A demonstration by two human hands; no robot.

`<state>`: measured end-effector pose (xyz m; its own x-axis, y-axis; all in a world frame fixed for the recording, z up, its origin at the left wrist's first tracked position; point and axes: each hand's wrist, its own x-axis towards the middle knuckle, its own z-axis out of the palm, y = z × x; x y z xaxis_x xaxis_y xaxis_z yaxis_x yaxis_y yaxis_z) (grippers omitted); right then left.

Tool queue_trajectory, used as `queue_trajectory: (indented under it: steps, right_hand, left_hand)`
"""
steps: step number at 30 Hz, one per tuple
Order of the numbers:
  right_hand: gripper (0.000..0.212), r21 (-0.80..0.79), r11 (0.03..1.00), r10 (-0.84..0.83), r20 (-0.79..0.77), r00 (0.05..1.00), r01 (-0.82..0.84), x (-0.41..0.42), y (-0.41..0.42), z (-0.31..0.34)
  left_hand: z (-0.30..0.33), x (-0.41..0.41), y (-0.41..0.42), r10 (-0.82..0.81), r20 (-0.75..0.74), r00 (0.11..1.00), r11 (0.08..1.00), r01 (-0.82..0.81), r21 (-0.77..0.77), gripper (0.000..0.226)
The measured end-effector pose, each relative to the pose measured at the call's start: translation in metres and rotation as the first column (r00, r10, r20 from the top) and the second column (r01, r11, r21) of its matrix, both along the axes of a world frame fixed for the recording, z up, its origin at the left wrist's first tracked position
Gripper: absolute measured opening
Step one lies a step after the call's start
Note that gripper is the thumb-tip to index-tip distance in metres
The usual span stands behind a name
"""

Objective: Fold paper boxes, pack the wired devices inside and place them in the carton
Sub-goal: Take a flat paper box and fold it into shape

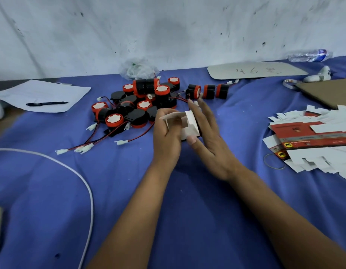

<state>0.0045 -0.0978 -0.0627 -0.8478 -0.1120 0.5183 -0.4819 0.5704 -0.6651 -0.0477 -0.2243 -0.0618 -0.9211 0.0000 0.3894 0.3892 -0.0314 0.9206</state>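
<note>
A small paper box (187, 124), white inside, is held above the blue cloth between both hands, its flaps partly folded. My left hand (168, 133) grips its left side with curled fingers. My right hand (209, 131) holds the right side, fingers straight along the wall and thumb pressed on the near flap. Behind the hands lies a heap of black and red round wired devices (141, 103) with red-black leads and white plugs. A stack of flat red and white box blanks (313, 138) lies at the right.
A brown cardboard carton edge (327, 92) sits at the far right. A cardboard sheet (255, 70), a water bottle (309, 55), a tape roll (290, 83), paper with a pen (46, 103), a white cable (87, 183) and a rubber band (274, 162) lie around.
</note>
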Motion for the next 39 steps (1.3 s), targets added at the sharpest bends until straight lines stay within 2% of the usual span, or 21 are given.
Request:
queue_trajectory:
  steps: [1, 2, 4, 8, 11, 13, 15, 17, 19, 22, 24, 27, 29, 32, 34, 39]
  right_hand:
    - [0.052, -0.12, 0.992, 0.037, 0.017, 0.999, -0.035, 0.001, -0.004, 0.0]
    - [0.042, -0.251, 0.967, 0.051, 0.021, 0.999, -0.044, 0.001, -0.007, 0.001]
    - [0.031, -0.43, 0.903, 0.016, 0.033, 0.999, 0.0, 0.0, -0.008, 0.002]
    - [0.021, -0.463, 0.876, -0.113, 0.079, 0.99, 0.137, -0.005, 0.001, -0.004]
    - [0.025, -0.576, 0.797, -0.113, 0.153, 0.982, 0.182, -0.007, 0.006, -0.007]
    - [0.025, -0.69, 0.702, -0.055, 0.194, 0.979, 0.176, -0.008, 0.008, -0.007]
    - [0.024, -0.762, 0.632, 0.007, 0.191, 0.982, 0.143, -0.008, 0.009, -0.005]
    - [0.023, -0.79, 0.603, 0.049, 0.176, 0.983, 0.111, -0.008, 0.008, -0.004]
    - [0.024, -0.783, 0.615, 0.067, 0.171, 0.983, 0.095, -0.007, 0.005, -0.003]
    - [0.035, -0.763, 0.641, 0.093, 0.185, 0.978, 0.083, -0.004, 0.0, -0.002]
    - [0.051, -0.809, 0.583, 0.134, 0.189, 0.973, 0.077, -0.002, -0.002, 0.001]
    - [0.072, -0.893, 0.428, 0.152, 0.225, 0.963, 0.141, -0.001, 0.002, 0.007]
    - [0.064, -0.902, 0.4, 0.165, 0.249, 0.954, 0.166, -0.001, 0.008, 0.009]
    - [0.035, -0.913, 0.371, 0.198, 0.258, 0.946, 0.171, -0.003, 0.014, 0.008]
    - [0.024, -0.917, 0.366, 0.209, 0.248, 0.946, 0.16, -0.003, 0.015, 0.008]
    - [0.033, -0.921, 0.359, 0.232, 0.246, 0.941, 0.152, -0.004, 0.017, 0.007]
  left_hand:
    - [0.001, 0.002, 0.005, 0.003, 0.059, 0.998, 0.997, -0.008, 0.081, 0.008]
    - [0.001, 0.004, 0.009, 0.022, 0.075, 0.997, 0.995, -0.029, 0.095, 0.012]
    - [-0.002, 0.009, 0.017, 0.042, 0.038, 0.998, 0.999, -0.042, 0.008, 0.014]
    - [0.0, 0.018, 0.024, -0.056, -0.022, 0.998, 0.997, 0.054, -0.06, 0.018]
    - [0.009, 0.019, 0.021, -0.272, -0.002, 0.962, 0.96, 0.271, -0.066, 0.035]
    - [0.013, 0.021, 0.019, -0.362, 0.016, 0.932, 0.932, 0.362, -0.013, 0.054]
    - [0.012, 0.023, 0.021, -0.37, 0.033, 0.928, 0.925, 0.365, 0.108, 0.058]
    - [0.008, 0.024, 0.024, -0.301, 0.1, 0.948, 0.944, 0.282, 0.171, 0.056]
    - [0.004, 0.023, 0.025, -0.217, 0.194, 0.957, 0.969, 0.187, 0.164, 0.059]
    - [-0.002, 0.019, 0.023, -0.179, 0.188, 0.966, 0.981, 0.159, 0.115, 0.056]
    - [-0.004, 0.018, 0.022, -0.185, 0.135, 0.973, 0.981, 0.177, 0.074, 0.045]
    - [-0.008, 0.017, 0.023, -0.168, 0.025, 0.985, 0.983, 0.17, -0.064, 0.037]
    - [-0.008, 0.018, 0.024, -0.167, -0.034, 0.985, 0.978, 0.161, -0.133, 0.035]
    - [-0.008, 0.017, 0.021, -0.172, -0.106, 0.979, 0.971, 0.15, -0.186, 0.031]
    - [-0.007, 0.016, 0.019, -0.173, -0.142, 0.975, 0.969, 0.143, -0.201, 0.028]
    - [-0.007, 0.015, 0.017, -0.205, -0.122, 0.971, 0.968, 0.182, -0.172, 0.029]
